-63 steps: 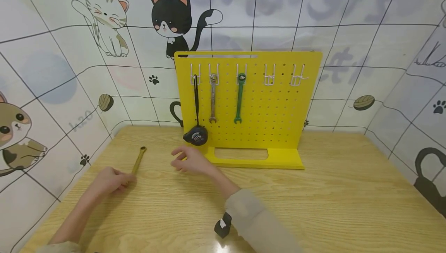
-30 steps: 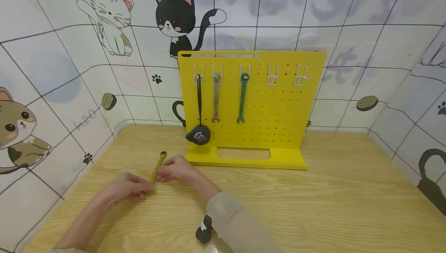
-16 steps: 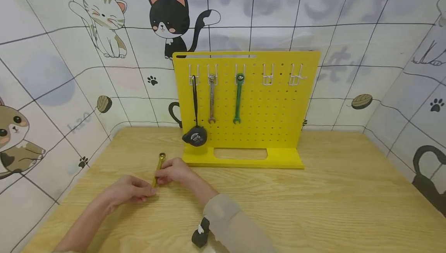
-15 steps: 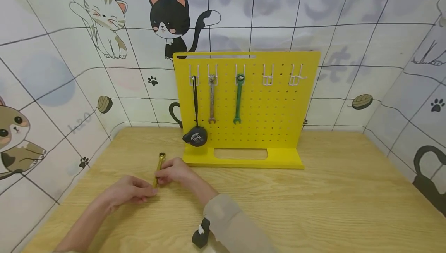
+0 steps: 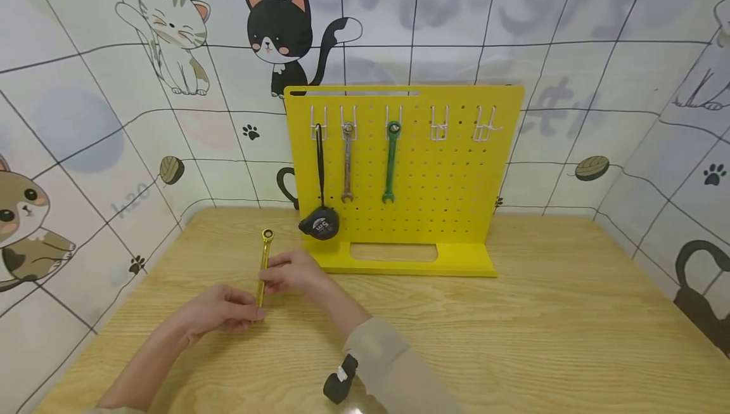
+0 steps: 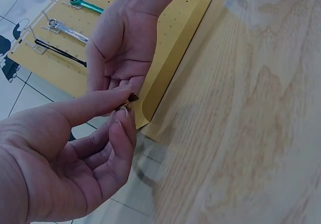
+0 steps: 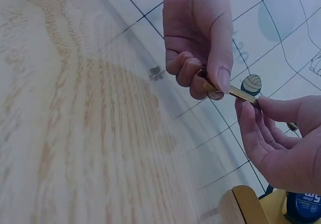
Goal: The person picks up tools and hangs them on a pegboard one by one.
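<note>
A gold combination wrench (image 5: 265, 255) stands nearly upright over the table's left side, ring end on top. My left hand (image 5: 219, 312) pinches its lower end between thumb and fingers; in the left wrist view the open-end tip (image 6: 132, 98) pokes out past the thumb. Higher on the shank, my right hand (image 5: 296, 274) pinches it too. In the right wrist view the bare shank (image 7: 243, 94) shows between the left hand (image 7: 200, 38) and the right hand (image 7: 291, 138). The ring end is mostly hidden there behind the right hand.
A yellow pegboard (image 5: 433, 186) stands behind on the wooden table (image 5: 513, 338). From its hooks hang a black tape measure (image 5: 320, 222), a silver wrench (image 5: 347, 167) and a green wrench (image 5: 390, 167). Two right-hand hooks (image 5: 439, 125) hold nothing. A patterned wall rises behind.
My left hand has carried the gold wrench right from the table's left side. My right hand has come over and taken hold of its shank. The wrench now stands higher and more upright.
</note>
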Motion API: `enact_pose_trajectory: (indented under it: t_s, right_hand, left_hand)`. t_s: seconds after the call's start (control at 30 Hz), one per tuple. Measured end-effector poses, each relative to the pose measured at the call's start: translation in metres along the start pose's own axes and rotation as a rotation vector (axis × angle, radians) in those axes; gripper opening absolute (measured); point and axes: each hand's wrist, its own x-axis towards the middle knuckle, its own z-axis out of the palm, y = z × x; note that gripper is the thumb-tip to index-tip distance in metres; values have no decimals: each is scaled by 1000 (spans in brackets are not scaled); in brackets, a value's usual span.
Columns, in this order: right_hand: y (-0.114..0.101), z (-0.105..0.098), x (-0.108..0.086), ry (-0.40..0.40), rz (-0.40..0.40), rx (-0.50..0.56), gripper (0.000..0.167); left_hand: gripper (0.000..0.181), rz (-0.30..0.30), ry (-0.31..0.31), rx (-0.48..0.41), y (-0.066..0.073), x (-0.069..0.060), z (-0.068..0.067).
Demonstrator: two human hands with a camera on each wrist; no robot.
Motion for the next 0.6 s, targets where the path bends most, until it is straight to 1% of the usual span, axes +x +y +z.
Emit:
enact_pose_trajectory:
  t_s: [0.13, 0.2, 0.37, 0.5, 0.6]
  right_hand:
    - [-5, -6, -4, 3, -40, 8, 27]
    - [-7, -9, -6, 9, -56, 19, 29]
    - [-12, -15, -10, 42, -82, 41, 26]
    - [-16, -20, -12, 76, -111, 68, 23]
    - [-19, -25, -15, 94, -126, 76, 23]
  left_hand:
    - [14, 19, 10, -5, 4, 2, 2]
    - [15, 22, 28, 1, 6, 4, 3]
    - [20, 44, 84, 40, 12, 11, 11]
    - [25, 70, 121, 47, 18, 18, 17]
    - [26, 77, 147, 49, 21, 23, 22]
